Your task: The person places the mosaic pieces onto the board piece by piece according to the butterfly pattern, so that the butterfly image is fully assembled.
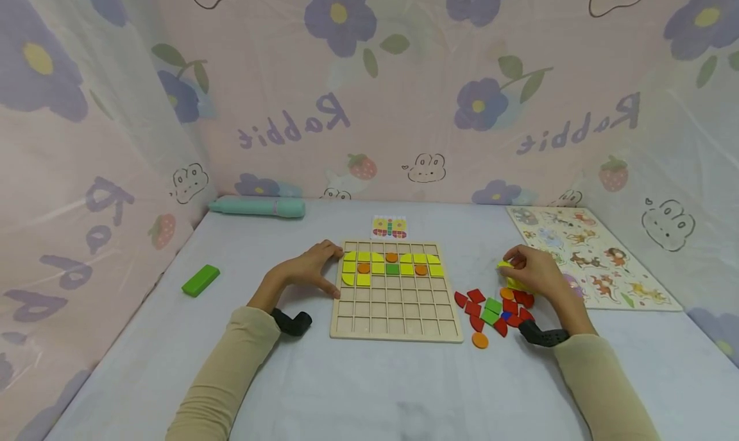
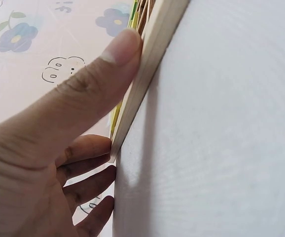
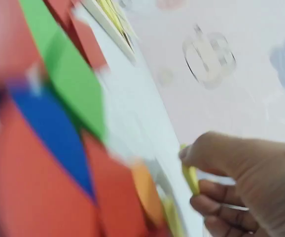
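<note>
Facing flowered cloth (image 1: 398, 120) across a white table (image 1: 323, 389). Head view: showing yellow, green and orange pieces (image 1: 392, 269) in upper cells of a wooden board (image 1: 396, 310), pinching a yellow piece (image 1: 502, 265) in the right hand (image 1: 534, 271) beside a loose pile (image 1: 492, 311). Left wrist view: touching the board's edge with the left hand (image 2: 39, 143), spreading thumb and fingers. Right wrist view: squeezing that piece between thumb and fingers.
</note>
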`<state>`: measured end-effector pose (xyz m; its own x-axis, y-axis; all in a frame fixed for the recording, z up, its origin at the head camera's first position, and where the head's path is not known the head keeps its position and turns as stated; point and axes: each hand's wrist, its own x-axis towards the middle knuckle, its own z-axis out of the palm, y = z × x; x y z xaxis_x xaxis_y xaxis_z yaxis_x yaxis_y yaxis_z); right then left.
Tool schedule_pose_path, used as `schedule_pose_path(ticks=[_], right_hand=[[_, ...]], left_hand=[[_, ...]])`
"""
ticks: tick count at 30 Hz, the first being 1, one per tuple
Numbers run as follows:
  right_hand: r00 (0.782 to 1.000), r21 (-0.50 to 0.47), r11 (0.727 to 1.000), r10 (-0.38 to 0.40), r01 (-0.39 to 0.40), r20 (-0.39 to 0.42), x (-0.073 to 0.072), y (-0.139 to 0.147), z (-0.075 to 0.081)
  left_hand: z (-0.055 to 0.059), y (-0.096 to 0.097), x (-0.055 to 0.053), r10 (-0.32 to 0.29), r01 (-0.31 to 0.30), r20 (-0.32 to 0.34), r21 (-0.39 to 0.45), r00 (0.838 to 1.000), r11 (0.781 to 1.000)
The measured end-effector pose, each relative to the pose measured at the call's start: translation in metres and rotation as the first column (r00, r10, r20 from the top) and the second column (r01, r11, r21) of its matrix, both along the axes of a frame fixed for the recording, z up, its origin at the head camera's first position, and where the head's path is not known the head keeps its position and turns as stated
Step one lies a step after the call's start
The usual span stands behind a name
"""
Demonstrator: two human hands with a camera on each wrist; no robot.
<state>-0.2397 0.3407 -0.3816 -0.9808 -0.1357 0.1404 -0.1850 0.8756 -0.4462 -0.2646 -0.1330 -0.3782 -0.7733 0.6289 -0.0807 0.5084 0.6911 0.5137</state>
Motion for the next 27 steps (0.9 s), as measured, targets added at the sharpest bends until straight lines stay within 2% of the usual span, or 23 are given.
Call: schedule_pose_path(ticks=[4, 7, 12, 16, 20, 23, 27], right_hand=[[0.992, -0.043, 0.993, 0.103, -0.106, -0.07, -0.002, -0.032, 0.002], [0.973, -0.075, 0.976, 0.196, -0.206, -0.122, -0.001, -0.059, 0.003], [0.905, -0.108, 0.909, 0.377, -0.402, -0.195, -0.001, -0.104, 0.005], [0.853, -0.119, 0.85, 0.491, -0.514, -0.178, -0.003, -0.142, 0.006], [0.809, -0.091, 0.807, 0.568, -0.583, -0.149, -0.007, -0.174, 0.003], [0.8, -0.067, 0.799, 0.589, -0.598, -0.111, -0.01, -0.192, 0.001], [0.807, -0.029, 0.807, 0.587, -0.589, -0.067, -0.013, -0.207, -0.002]], left_hand=[[-0.001, 0.001, 0.0, 0.008, -0.008, 0.002, -0.005, 1.0, 1.0], [-0.001, 0.001, -0.001, 0.013, -0.013, 0.006, -0.008, 1.0, 1.0], [-0.001, 0.001, -0.001, 0.015, -0.015, 0.01, -0.011, 1.0, 1.0], [-0.001, 0.0, -0.002, 0.013, -0.013, 0.011, -0.003, 1.0, 1.0], [-0.002, 0.0, -0.002, 0.009, -0.009, 0.013, -0.001, 1.0, 1.0], [-0.002, 0.0, -0.003, 0.007, -0.007, 0.011, -0.004, 1.0, 1.0], [-0.003, 0.0, -0.003, 0.002, -0.002, 0.007, -0.001, 1.0, 1.0]])
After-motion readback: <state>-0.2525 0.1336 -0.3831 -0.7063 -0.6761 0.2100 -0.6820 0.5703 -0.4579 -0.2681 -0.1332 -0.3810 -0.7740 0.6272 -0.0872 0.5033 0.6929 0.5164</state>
